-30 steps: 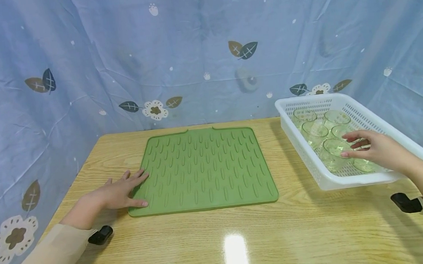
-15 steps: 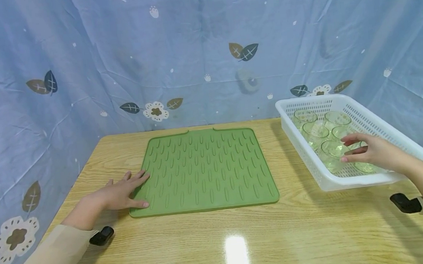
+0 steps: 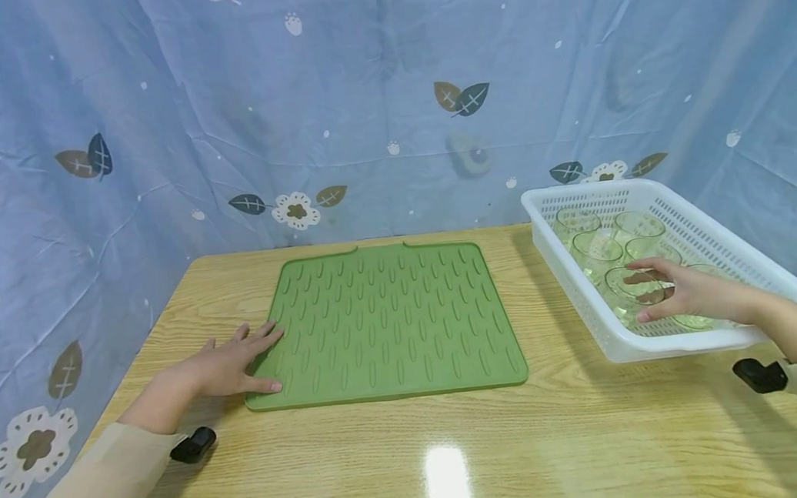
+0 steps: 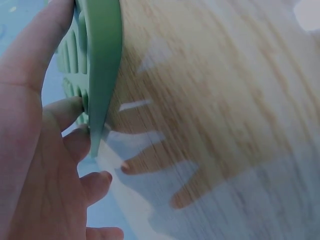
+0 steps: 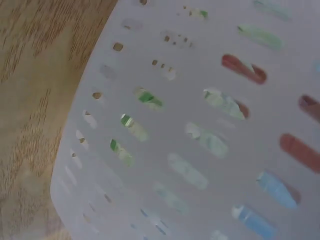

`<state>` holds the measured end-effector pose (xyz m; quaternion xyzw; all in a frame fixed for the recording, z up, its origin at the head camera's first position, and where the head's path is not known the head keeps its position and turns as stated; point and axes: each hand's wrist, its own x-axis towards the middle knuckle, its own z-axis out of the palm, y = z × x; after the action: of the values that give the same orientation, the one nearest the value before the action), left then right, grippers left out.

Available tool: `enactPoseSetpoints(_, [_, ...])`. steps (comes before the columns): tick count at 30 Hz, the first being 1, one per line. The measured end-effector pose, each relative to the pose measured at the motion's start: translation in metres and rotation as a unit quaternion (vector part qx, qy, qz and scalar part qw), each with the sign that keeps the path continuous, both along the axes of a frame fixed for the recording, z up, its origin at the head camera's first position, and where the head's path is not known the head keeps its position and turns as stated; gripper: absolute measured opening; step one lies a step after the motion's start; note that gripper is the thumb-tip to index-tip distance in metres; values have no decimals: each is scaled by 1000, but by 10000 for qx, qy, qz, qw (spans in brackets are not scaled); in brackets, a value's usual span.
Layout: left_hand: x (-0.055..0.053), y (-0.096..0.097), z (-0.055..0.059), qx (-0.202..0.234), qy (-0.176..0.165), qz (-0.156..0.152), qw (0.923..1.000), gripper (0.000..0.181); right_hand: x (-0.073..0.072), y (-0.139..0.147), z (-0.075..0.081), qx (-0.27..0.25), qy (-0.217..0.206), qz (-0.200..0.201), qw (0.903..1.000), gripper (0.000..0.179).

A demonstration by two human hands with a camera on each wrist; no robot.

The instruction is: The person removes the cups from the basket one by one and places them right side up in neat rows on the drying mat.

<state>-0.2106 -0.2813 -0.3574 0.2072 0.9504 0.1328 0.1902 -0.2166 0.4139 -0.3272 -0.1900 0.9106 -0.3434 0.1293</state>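
Note:
A green ridged drying mat (image 3: 390, 327) lies flat on the wooden table. My left hand (image 3: 222, 365) rests at its left edge, fingers spread, with the thumb and fingertips on the mat; the left wrist view shows these fingers (image 4: 65, 112) against the mat's raised rim (image 4: 106, 60). At the right, my right hand (image 3: 700, 290) reaches into a white plastic basket (image 3: 575, 298). Its thumb and fingers stand apart over the rim of the front-left clear glass (image 3: 620, 299); firm contact is not visible. Only the basket's slotted wall (image 5: 165, 115) fills most of the right wrist view.
Several more greenish clear glasses stand in the basket, among them a glass (image 3: 596, 249) at the left and another glass (image 3: 638, 226) at the back. A blue patterned curtain (image 3: 388, 103) hangs behind and beside the table (image 3: 358, 460).
My right hand has shifted slightly left and down over the front-left glass, and its thumb and fingers have spread wider. My left hand stays at the mat's edge.

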Motion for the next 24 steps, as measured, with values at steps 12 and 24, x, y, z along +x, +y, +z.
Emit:
enactPoseSetpoints(12, [-1,1,-2,15,-55,-14,10000,104,-2,2,-1,-339,-766,56,9965,85])
enactPoseSetpoints(24, [-2,-1,-4,54,-55,1,10000,104,-6,2,-3,-379,-707,-64,9968,79])
